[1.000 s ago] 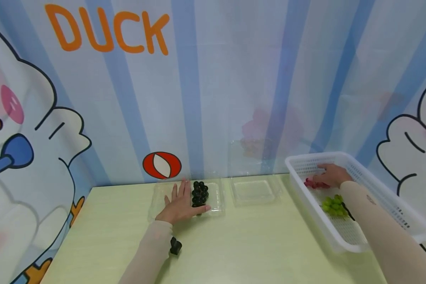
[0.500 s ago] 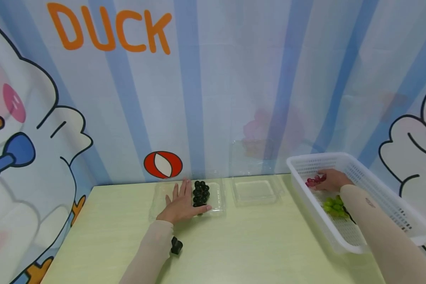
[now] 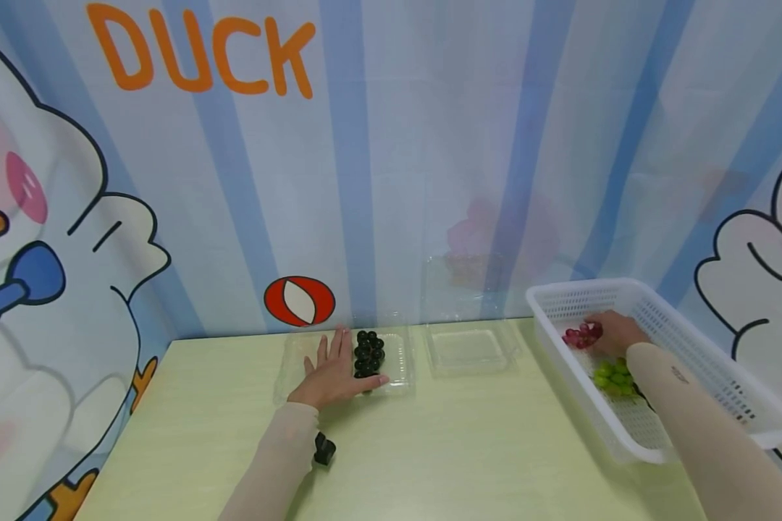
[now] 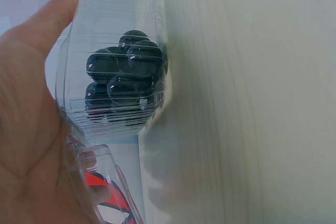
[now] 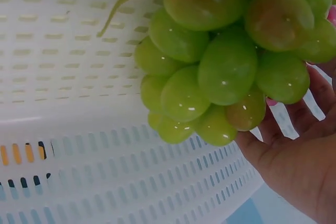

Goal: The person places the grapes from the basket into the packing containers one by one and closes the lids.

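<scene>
In the head view, the left hand [image 3: 332,375] lies with fingers straight and spread across a clear plastic box [image 3: 399,362] on the tabletop [image 3: 469,449], its thumb reaching past the near end of the black grapes [image 3: 368,353] inside. A second clear box [image 3: 465,352] stands just to the right, its lid raised in front of the striped curtain [image 3: 404,159]. Inside the white basket [image 3: 700,358], the right hand [image 3: 615,333] has bent fingers pinching one end of the red grapes [image 3: 581,335], at the basket's far left; the green grapes [image 3: 615,378] lie nearer, by the sleeve.

In the left wrist view, the thumb is stretched out against the box wall and the palm is beside it; the black grapes show through the ribbed plastic.

In the right wrist view, the green grapes hide the fingertips; gaps show between the fingers, and specks of red grapes peep out behind.
</scene>
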